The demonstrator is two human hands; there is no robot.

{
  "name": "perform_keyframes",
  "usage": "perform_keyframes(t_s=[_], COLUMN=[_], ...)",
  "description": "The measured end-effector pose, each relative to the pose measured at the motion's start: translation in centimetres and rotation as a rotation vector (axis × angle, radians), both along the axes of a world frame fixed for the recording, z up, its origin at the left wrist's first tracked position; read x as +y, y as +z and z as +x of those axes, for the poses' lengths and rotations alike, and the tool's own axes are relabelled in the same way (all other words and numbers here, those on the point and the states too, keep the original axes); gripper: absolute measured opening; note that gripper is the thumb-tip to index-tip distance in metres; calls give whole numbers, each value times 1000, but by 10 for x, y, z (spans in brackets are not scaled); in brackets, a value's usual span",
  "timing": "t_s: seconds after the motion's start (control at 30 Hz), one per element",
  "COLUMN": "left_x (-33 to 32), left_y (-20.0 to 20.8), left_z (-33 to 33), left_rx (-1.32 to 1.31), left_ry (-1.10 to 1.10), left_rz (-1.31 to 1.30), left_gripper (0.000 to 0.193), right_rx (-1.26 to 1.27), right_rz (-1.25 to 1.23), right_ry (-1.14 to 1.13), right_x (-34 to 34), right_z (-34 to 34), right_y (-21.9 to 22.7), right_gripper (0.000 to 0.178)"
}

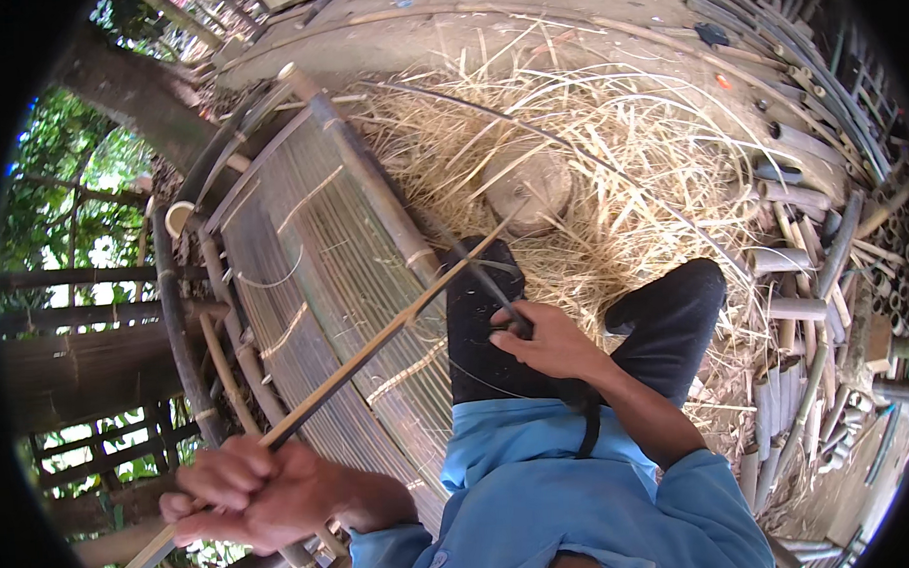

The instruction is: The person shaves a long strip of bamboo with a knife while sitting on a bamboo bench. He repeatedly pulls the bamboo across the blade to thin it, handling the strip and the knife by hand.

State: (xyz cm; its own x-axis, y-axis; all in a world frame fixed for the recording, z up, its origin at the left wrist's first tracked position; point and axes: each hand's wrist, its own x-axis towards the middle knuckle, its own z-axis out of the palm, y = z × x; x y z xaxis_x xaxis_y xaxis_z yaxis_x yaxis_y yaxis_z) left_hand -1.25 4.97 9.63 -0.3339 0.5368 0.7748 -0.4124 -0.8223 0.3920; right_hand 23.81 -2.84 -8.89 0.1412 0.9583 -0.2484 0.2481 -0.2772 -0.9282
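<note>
My left hand (267, 491) is closed around a long bamboo strip (362, 353), near its lower end. The strip slants up to the right across my dark-trousered thigh, pale along one side and dark along the other. In my right hand (552, 341) is the dark handle of a knife (492, 286). Its narrow blade points up and left and crosses the strip just above my knee. Whether the edge bites into the strip or only touches it, I cannot tell.
I sit on a slatted bamboo bench (313, 249), with a thick bamboo rail (371, 177) along its side. Pale shavings (631, 188) surround a round wooden block (531, 189) ahead. A long thin dark pole (590, 154) lies across them. Cut bamboo pieces (789, 259) line the right side.
</note>
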Motion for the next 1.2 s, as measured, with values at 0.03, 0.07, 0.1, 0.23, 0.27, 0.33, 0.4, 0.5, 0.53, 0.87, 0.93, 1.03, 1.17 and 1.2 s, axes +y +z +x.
perform_keyframes(t_s=[0.03,0.07,0.1,0.23,0.27,0.33,0.4,0.5,0.53,0.87,0.93,1.03,1.17,1.2], left_x=[-2,-6,-9,-13,-14,-18,-25,-33,-36,-46,-46,-46,-50,-50], left_y=[-3,-2,-2,-3,-3,-2,0,4,3,-3,-6,-8,-6,-7], left_z=[6,8,11,21,20,22,27,37,38,32,30,25,29,28], left_rx=[-24,-41,-49,-75,-75,-65,-22,-28,-42,46,12,36,28,-6], left_ry=[15,37,56,111,110,84,89,109,104,-64,-86,-190,-53,-104], left_rz=[-3,-1,-11,-34,-33,-39,-41,-63,-47,39,31,106,42,54], left_gripper=[38,37,36,36,37,38,35,36,37,38,38,39,41,41], right_rx=[19,37,227,193,204,45,-110,-656,-655,-584,-561,-581,-622,-608], right_rz=[-48,-45,-104,-114,-117,-6,200,243,238,528,592,589,459,527], right_ry=[-20,9,-73,-161,-152,-194,-157,-127,-135,180,208,210,160,244], right_x=[-6,-15,-28,-80,-81,-81,-67,-45,-43,-51,-56,-47,-41,-49], right_z=[1,-2,-6,-15,-17,-12,-3,8,6,-39,-46,-41,-32,-34], right_y=[4,5,4,-10,-8,4,20,54,53,100,109,86,78,85], right_gripper=[48,48,55,74,74,73,71,52,52,24,24,25,20,27])
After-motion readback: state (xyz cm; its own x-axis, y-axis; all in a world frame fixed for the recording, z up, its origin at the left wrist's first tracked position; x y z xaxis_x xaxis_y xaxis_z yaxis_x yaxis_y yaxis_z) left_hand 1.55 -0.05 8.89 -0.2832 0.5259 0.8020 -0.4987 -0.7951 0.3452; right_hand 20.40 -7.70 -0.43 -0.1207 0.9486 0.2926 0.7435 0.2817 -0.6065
